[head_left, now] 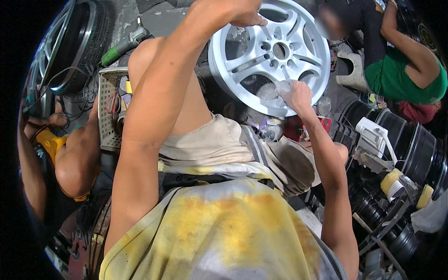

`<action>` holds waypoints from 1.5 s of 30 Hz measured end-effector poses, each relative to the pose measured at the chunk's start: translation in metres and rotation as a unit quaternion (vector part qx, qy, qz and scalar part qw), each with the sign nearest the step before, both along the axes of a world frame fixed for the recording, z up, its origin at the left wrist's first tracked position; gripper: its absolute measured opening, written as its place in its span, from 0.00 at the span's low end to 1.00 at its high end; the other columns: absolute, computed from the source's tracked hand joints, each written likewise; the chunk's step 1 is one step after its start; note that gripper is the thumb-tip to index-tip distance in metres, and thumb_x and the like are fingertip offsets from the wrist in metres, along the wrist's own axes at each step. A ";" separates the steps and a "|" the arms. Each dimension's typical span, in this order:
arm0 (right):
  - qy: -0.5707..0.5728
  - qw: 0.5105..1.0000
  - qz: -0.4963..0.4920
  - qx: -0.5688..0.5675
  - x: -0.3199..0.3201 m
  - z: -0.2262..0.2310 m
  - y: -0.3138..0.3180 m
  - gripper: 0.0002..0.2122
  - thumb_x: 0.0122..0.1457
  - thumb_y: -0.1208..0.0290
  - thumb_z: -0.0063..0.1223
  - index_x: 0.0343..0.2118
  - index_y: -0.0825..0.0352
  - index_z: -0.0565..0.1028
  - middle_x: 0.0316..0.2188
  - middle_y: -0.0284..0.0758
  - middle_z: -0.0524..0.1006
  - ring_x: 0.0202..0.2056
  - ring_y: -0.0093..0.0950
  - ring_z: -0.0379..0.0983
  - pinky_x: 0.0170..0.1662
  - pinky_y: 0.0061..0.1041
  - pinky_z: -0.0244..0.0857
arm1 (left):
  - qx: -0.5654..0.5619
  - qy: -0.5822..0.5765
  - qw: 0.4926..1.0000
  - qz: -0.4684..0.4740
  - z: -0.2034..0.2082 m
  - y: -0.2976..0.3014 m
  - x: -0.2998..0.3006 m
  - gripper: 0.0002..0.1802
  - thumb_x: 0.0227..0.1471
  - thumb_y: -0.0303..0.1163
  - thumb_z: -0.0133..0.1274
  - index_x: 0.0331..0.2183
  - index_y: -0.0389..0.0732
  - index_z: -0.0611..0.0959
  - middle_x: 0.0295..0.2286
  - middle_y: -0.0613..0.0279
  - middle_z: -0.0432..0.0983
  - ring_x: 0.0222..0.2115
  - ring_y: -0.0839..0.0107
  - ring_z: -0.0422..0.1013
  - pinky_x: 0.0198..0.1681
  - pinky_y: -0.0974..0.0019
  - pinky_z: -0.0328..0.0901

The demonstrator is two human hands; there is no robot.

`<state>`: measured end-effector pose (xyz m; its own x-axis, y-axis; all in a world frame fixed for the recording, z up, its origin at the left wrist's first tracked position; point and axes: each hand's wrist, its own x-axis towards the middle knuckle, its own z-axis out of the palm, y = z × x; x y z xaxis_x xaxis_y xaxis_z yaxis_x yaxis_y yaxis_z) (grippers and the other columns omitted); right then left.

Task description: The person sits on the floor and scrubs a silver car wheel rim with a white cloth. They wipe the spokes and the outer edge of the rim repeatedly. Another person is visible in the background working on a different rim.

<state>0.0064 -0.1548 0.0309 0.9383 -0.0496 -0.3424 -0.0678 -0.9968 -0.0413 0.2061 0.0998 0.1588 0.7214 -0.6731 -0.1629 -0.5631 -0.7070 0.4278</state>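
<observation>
A silver alloy wheel rim (238, 74) stands tilted in front of my knees, its spoked face toward me. My left hand (247, 15) reaches to its upper left edge. The fingers bend over the rim there, partly cut off by the picture's top edge. At the lower right of the face, my right hand (298, 97) pinches a thin, pale, crumpled sheet (283, 87) against a spoke near the outer lip. Whether this sheet is cloth or abrasive paper, I cannot tell.
Left of my leg, a plastic basket (108, 109) holds red-handled scissors (112, 102). Beyond it lie a green angle grinder (122, 47) and a tyre (95, 42). A person in yellow shorts (51, 142) sits left; another in a green shirt (396, 77) works right. Dark rims (410, 140) crowd the right.
</observation>
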 end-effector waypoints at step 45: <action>-0.332 0.920 -0.159 0.131 -0.015 0.030 -0.023 0.17 0.57 0.57 0.60 0.33 0.70 0.77 0.23 0.53 0.77 0.28 0.51 0.77 0.32 0.43 0.69 | 0.165 -0.261 0.944 -0.117 -0.160 -0.098 -0.091 0.65 0.30 0.54 0.73 0.66 0.48 0.59 0.64 0.45 0.51 0.65 0.43 0.48 0.63 0.38 0.51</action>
